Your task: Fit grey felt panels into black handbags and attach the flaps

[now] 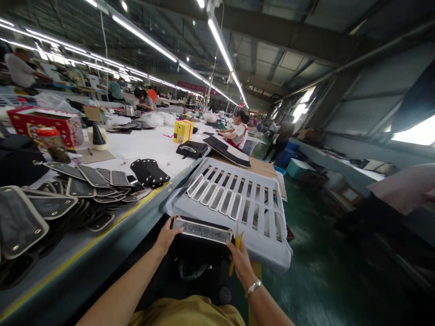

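Between my two hands is a black bag piece (200,246) with a long grey panel (203,230) edged in a pale strip along its top. My left hand (166,236) pinches the panel's left end, thumb on top. At the right end, my right hand (240,259) grips the corner and also has a yellow-handled tool (237,246) in its fingers. Below hangs a dark handle (193,271) near my lap. Just beyond my hands, a row of several grey panels with pale edges (217,198) lies on a slatted grey plastic crate (265,253).
Piled grey pieces (20,222) cover the near left of the white table (136,147). Black pieces (149,173), a yellow box (183,131), a black pouch (192,149) and a red box (44,127) are on it. A person (238,131) sits beyond the crate; another is at far right.
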### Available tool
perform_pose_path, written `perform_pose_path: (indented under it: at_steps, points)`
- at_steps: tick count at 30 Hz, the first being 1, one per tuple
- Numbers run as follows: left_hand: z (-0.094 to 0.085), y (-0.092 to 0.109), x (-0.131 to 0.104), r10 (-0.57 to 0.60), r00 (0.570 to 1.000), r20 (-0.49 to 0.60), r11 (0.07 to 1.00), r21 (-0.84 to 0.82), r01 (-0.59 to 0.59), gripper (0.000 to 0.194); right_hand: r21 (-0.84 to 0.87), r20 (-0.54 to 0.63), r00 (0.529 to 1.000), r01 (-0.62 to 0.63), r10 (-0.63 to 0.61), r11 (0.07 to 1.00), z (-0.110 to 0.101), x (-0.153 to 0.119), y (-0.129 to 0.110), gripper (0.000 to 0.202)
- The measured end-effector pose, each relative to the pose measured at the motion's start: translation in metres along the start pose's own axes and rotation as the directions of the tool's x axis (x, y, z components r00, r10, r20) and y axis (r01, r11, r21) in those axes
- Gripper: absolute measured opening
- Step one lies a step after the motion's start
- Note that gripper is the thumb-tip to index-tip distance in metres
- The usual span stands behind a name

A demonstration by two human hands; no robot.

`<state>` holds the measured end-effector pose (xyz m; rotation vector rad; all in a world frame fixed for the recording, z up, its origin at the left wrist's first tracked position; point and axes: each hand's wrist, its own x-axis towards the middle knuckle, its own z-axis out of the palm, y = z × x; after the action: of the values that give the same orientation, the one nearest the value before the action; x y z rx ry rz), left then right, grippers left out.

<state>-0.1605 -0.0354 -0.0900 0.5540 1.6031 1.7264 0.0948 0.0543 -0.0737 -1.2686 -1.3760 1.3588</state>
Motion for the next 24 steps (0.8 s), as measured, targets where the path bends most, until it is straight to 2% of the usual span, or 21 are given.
perform_pose_path:
  at_steps: [5, 11, 16, 18, 21, 24]
  points:
    - [0.001, -0.003, -0.004, -0.009, 1.000, 0.002, 0.999, -0.036, 0.009, 0.060, 0.073, 0.084, 0.996, -0.040, 0.033, 0.997, -0.003, -0.002, 0.004, 0.045]
    - [0.004, -0.004, 0.001, -0.016, 0.999, -0.045, 1.000, -0.012, 0.015, 0.056, 0.104, 0.038, 0.996, -0.089, 0.085, 0.991, 0.000, 0.004, 0.009, 0.044]
    - [0.006, -0.004, 0.009, -0.021, 0.997, -0.070, 1.000, 0.020, 0.023, 0.058, 0.034, -0.005, 0.992, -0.124, 0.124, 0.992, 0.002, 0.013, 0.015, 0.057]
    - [0.003, -0.005, 0.011, -0.021, 0.999, -0.026, 0.999, 0.034, 0.022, 0.060, -0.014, -0.015, 0.991, -0.134, 0.134, 0.991, 0.002, 0.016, 0.017, 0.060]
    - [-0.006, -0.009, 0.017, -0.012, 0.995, 0.104, 0.996, 0.091, 0.003, 0.066, -0.044, -0.026, 0.990, -0.143, 0.142, 0.989, 0.003, 0.019, 0.020, 0.061]
    - [-0.015, -0.013, 0.025, 0.050, 0.982, 0.181, 0.971, 0.222, -0.090, 0.075, -0.043, -0.006, 0.996, -0.094, 0.093, 0.995, 0.003, 0.022, 0.024, 0.059]
